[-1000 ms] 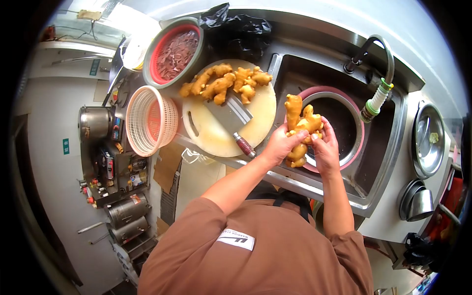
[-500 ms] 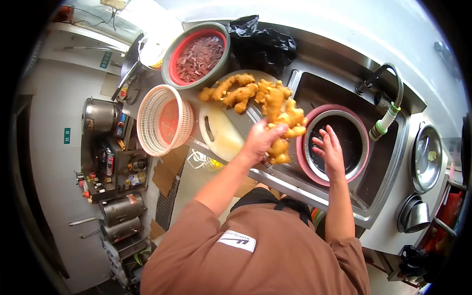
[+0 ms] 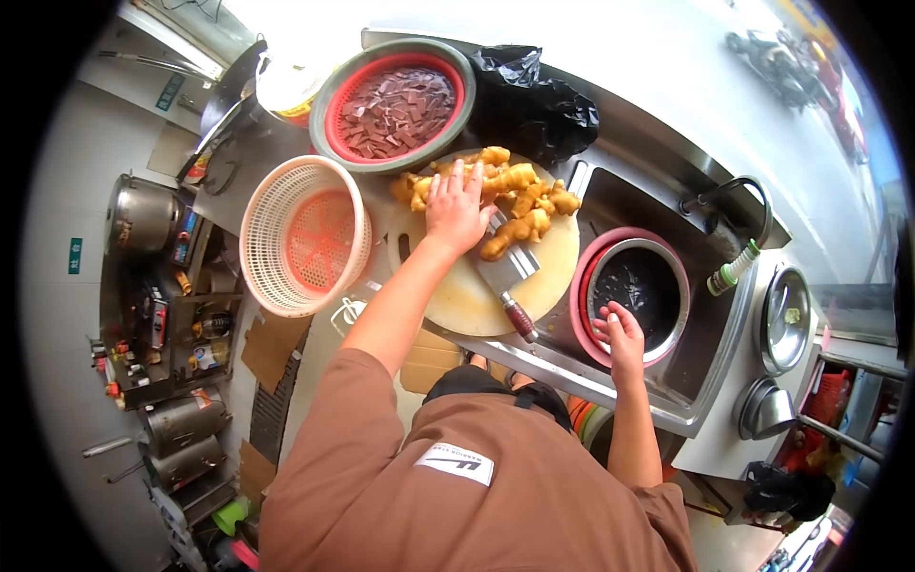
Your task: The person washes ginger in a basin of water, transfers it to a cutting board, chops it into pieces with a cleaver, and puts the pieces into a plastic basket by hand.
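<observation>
Steel walled the sink beside the cutting board, where ginger lay heaped, its nearest root's long axis slanting away rightward across the cleaver. The left grip lay spread over others; the right grip hung half-open.

We lay left hand, fingers spread, on knobbly tan ginger roots heaped on round cream cutting board. Broad steel cleaver with dark red handle lies there too, blade partly under ginger, handle end past board edge. We hold right hand with fingers loosely bent, near pink round basin in rectangular steel sink. Left of board, we see white lattice plastic basket; behind, red-brown slices in red colander inside grey-green tub.
</observation>
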### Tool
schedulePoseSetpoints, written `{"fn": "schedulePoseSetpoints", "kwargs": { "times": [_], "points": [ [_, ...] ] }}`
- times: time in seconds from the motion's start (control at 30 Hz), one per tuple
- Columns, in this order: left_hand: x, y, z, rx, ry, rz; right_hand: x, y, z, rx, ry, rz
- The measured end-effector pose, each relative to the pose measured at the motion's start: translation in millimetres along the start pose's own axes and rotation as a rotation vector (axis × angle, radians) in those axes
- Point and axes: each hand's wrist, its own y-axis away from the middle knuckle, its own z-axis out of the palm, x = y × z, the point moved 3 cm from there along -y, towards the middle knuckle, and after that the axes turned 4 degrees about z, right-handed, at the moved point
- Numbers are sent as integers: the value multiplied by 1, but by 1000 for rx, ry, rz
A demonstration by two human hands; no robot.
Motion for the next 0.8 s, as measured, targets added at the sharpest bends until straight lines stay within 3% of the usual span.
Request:
{"fn": "schedulePoseSetpoints", "kwargs": {
  "times": [0.13, 0.27, 0.3, 0.37, 0.57, 0.7, 0.8],
  "points": [
    [-3, 6, -13, 38, 71, 34, -25, 2, -15, 87, 94, -30],
    [0, 24, -41, 324, 217, 206, -47, 5, -17, 165, 167, -75],
    [7, 35, -41, 324, 231, 207, -46, 2, -11, 153, 215, -90],
    [27, 52, -34, 27, 496, 282, -40, -5, 19, 65, 264, -102],
    [41, 65, 39, 216, 325, 158, -45, -19, 83, -85, 277, -102],
    [33, 57, 28, 293, 174, 115, -59, -16, 43, -106, 248, -60],
    [33, 58, 32, 297, 141, 110, -76, -9, -2, -203, -139, 24]
  ]
}}
